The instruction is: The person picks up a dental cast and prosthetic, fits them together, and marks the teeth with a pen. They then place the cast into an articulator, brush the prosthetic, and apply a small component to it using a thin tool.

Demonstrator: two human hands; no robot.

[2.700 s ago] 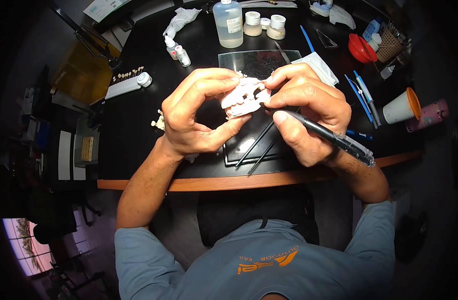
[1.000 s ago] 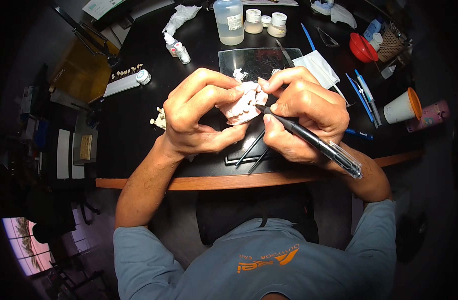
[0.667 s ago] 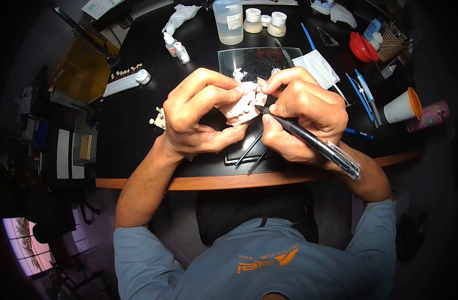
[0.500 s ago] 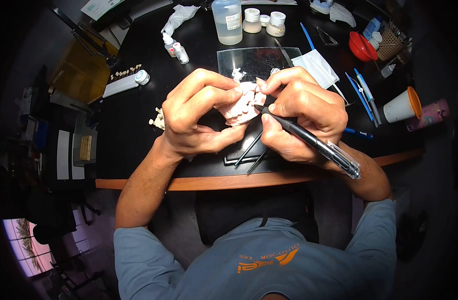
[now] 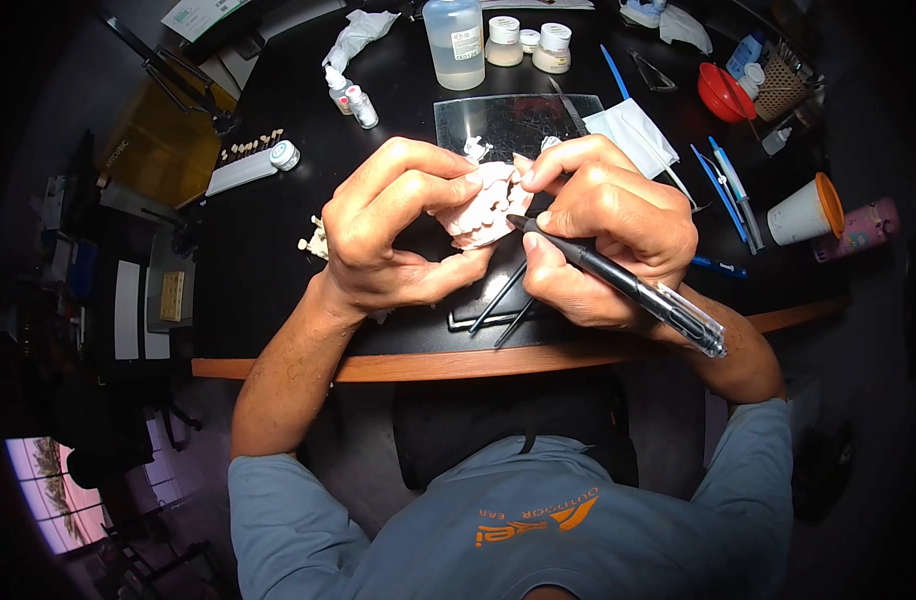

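Between the fingers and thumb of my left hand (image 5: pixel 403 230) is a pale pink dental cast (image 5: pixel 478 212), held above the table near its front edge. My right hand (image 5: pixel 613 235) grips a black pen (image 5: pixel 618 283) with a clear end, its tip right at the cast's right side. The right index fingertip rests at the cast's upper edge. Behind the hands lies a glass slab (image 5: pixel 518 112) with small white bits on it. Another cream-coloured toothed piece (image 5: pixel 316 240) is partly hidden by my left hand.
A large clear bottle (image 5: pixel 455 45) and white-lidded jars (image 5: pixel 553 48) stand at the back. Small dropper bottles (image 5: pixel 360 106) and a shade-tab holder (image 5: pixel 243 168) are left. To the right are a face mask (image 5: pixel 633 138), red bowl (image 5: pixel 723 92), blue-handled tools (image 5: pixel 723 190) and white cup (image 5: pixel 800 215).
The pen and my right hand have shifted very slightly right and down, the pen tip drawing back a little along the cast. My left hand stays in place with the cast.
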